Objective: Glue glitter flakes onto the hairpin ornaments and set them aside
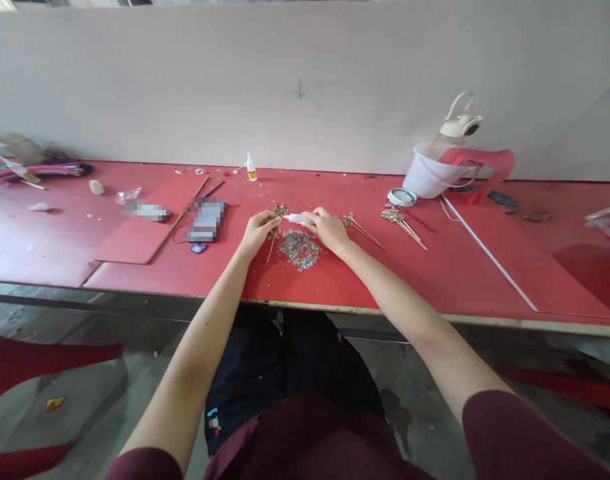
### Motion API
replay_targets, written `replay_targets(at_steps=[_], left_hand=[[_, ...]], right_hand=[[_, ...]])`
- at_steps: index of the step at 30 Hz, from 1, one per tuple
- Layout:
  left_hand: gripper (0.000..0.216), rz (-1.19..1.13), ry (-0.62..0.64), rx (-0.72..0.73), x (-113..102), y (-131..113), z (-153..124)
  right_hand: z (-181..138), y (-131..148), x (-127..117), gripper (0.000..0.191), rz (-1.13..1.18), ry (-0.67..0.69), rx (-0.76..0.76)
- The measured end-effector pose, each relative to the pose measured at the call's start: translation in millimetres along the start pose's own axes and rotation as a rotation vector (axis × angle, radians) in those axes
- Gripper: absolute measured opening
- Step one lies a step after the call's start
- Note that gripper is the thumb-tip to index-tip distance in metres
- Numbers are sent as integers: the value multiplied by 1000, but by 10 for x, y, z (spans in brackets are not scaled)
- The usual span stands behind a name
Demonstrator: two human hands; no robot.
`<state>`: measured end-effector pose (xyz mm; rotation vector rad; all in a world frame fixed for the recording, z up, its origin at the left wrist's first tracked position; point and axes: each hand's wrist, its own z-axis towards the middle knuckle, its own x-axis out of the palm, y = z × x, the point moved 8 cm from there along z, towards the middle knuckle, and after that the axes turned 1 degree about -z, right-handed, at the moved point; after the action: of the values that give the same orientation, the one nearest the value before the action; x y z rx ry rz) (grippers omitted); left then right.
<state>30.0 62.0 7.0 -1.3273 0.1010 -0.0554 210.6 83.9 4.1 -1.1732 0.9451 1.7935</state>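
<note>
i should keep the hairpin (281,210) steady, my left hand (259,231) pinched on it, and squeeze gently; my right hand (329,229) is closed around the white bottle (299,219), tip near the gold, flower-like head. it's held over the surface (335,283) beside loose glittering bits (295,244).

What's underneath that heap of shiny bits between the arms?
Red tabletop shows around the shiny bits and through gaps among them. Where they lie thickest, whatever is beneath is covered.
</note>
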Motion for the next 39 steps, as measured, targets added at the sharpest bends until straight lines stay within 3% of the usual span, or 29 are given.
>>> replay_targets(at_steps=[5,15,26,31,36,39], left_hand=[[24,2,-9,19,-5,-33,-29],[22,-16,-11,11,-3,-11,-7],[23,3,26,2,6,0,-23],[22,43,68,-11,51,-9,-48],[24,92,102,-13,81,-1,-51],[24,110,121,-20,92,22,-50]], right_hand=[[-81,194,8,35,55,50,-136],[-22,-344,-76,40,25,-78,140],[-70,91,-13,39,105,19,-100],[-65,-57,-77,40,244,-51,-74],[-82,-171,-283,24,384,-236,-39],[-120,-199,-335,25,389,-263,-5]])
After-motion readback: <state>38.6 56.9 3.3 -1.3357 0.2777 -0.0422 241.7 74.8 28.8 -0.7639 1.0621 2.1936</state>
